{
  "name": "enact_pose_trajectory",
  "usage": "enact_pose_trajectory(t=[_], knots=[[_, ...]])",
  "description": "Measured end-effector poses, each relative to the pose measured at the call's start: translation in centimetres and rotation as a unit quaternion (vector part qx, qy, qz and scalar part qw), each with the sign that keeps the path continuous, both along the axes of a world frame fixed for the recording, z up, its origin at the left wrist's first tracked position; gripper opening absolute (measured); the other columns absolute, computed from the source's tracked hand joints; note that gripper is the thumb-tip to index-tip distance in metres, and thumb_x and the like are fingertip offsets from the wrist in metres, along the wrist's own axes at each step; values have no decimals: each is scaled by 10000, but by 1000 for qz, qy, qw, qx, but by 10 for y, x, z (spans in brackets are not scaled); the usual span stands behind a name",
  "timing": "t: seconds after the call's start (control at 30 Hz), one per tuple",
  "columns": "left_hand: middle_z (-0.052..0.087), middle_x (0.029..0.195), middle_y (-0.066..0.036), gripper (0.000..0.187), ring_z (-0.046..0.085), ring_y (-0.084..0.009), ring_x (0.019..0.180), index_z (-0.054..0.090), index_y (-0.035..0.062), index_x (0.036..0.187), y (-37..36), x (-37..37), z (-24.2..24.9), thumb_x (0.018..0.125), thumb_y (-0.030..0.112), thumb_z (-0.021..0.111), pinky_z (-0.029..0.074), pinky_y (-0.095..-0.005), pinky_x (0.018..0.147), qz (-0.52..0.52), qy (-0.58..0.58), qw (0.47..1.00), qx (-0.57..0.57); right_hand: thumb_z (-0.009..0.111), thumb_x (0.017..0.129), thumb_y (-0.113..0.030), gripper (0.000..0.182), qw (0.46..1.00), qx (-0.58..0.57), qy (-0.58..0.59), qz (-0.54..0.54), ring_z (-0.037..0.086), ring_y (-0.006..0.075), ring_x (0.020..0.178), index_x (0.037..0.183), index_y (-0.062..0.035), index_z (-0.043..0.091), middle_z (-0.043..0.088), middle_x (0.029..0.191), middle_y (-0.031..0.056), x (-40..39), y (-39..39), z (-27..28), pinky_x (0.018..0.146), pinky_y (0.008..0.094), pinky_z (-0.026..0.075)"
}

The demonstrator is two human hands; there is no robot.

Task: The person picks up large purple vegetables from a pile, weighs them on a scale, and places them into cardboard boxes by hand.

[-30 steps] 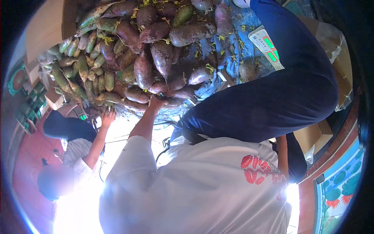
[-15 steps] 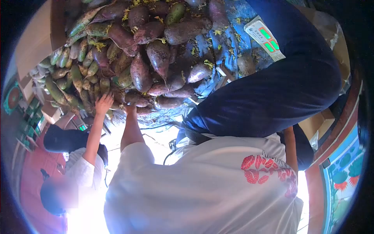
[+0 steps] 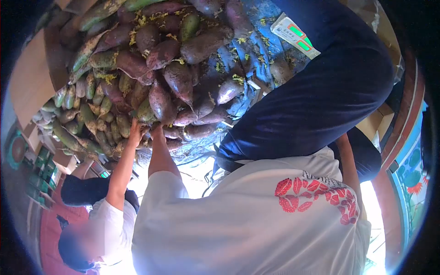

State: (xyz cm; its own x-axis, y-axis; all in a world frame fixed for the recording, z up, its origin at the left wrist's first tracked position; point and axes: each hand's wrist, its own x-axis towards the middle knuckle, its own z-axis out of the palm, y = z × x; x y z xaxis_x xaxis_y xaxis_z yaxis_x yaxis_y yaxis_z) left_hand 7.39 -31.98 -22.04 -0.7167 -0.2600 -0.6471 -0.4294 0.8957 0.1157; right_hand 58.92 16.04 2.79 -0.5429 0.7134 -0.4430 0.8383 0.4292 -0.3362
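Our left hand [image 3: 158, 131] reaches to the near edge of the sweet potato heap [image 3: 178, 80], at 11 o'clock from our shirt, touching a sweet potato [image 3: 173, 132]. We cannot tell how its fingers are set. Just at its 9 o'clock, a co-worker's hand [image 3: 135, 127] presses the green cucumbers [image 3: 87, 112], fingers spread.

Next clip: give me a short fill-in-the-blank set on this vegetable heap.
1. The heap of purple-brown sweet potatoes lies on a crumpled ___ plastic sheet.
2. The white T-shirt in the foreground bears a ___ print.
3. Beside the sweet potatoes lie long ___ vegetables.
4. One bare hand and a second bare hand both touch the heap's ___ edge.

Missing words: blue; red; green; lower
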Motion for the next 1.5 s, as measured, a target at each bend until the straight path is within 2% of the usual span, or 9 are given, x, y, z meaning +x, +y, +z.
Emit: enact_pose_trajectory(t=[0.37,0.5,0.53,0.7,0.93,1.1,1.2,1.27,1.5], knots=[[412,1291,-136,946,418,-253,1158,225,42,1349,47,-19,77,566,49,757,357,-326,978,-243,-3,970,10,540,772,-33,204,998,-2,16,-67,569,386,909,974,-3,556,608,917,214,-7,6,-7,749,417,478],[405,1292,-147,953,416,-239,1162,194,4,1356,173,12,223,576,3,741,350,-322,982,-337,-79,930,125,553,775,-39,162,985,-42,48,-159,561,400,901,933,-6,551,600,931,227,-25,22,-4,733,423,466],[529,1100,-168,750,555,-272,945,374,-25,1211,185,6,238,552,55,722,460,-358,830,-325,-91,934,118,557,777,-42,147,978,-57,61,-189,559,404,900,920,-6,551,598,933,231,-30,26,1,729,423,463],[500,1115,-171,682,512,-282,990,376,-18,1209,328,6,367,627,130,699,405,-365,886,-312,116,937,111,555,818,-80,184,956,-18,140,-257,599,333,842,972,19,569,610,904,197,-55,67,46,731,349,465],[444,1172,-143,882,432,-285,1117,348,-19,1236,472,36,483,597,445,742,305,-403,978,-356,139,677,629,566,826,-52,161,870,127,361,-310,590,214,805,968,24,575,613,887,132,-68,91,133,734,288,454],[490,1082,-128,849,489,-237,1040,383,-13,1170,522,182,503,528,380,776,393,-345,893,-514,14,626,586,682,737,-205,376,802,197,500,-260,564,226,899,1025,3,558,585,979,124,-50,70,193,798,322,433],[506,1000,-112,750,513,-223,959,412,28,1122,547,224,452,507,221,795,416,-335,850,-690,-130,492,514,776,568,-343,703,894,159,395,-140,508,341,1030,1143,-35,514,541,1115,162,-46,58,191,887,396,394],[499,997,-92,687,512,-197,932,426,47,1084,545,256,420,525,189,800,416,-325,852,-663,-220,524,488,810,512,-298,836,927,87,345,-117,493,368,1047,1222,-40,451,531,1127,177,-46,45,161,915,395,392],[566,1095,-102,425,510,-170,1004,506,-2,1191,549,277,345,902,310,519,403,-292,884,-436,-492,656,370,783,588,-216,819,775,-227,489,-331,534,234,1035,1263,23,384,547,1115,134,-21,16,82,913,309,407]])
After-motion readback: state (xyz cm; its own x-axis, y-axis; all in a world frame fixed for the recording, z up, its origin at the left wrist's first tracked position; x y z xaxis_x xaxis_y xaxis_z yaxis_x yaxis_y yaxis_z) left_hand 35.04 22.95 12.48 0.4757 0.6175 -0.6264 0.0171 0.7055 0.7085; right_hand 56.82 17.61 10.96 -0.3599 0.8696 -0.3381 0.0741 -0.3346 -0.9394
